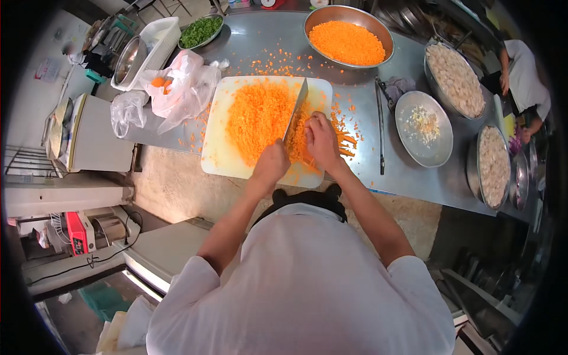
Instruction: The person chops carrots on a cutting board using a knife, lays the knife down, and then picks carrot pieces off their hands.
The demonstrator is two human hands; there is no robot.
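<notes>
One flat, broad metal knife [297,109] is in our left hand [273,163], its grip closed around the handle. Our right hand [322,139] curls over orange pieces beside the blade; we cannot tell whether it pinches any. Fine orange crumbs [257,121] heap on one smooth white board [214,148] at the near edge of the table [254,38], with slim orange sticks [347,142] reaching past the board's right edge. We see one round metal bowl [386,40] near the far edge, and two crinkled plastic bags [186,80] [128,111] crowding the left end.
</notes>
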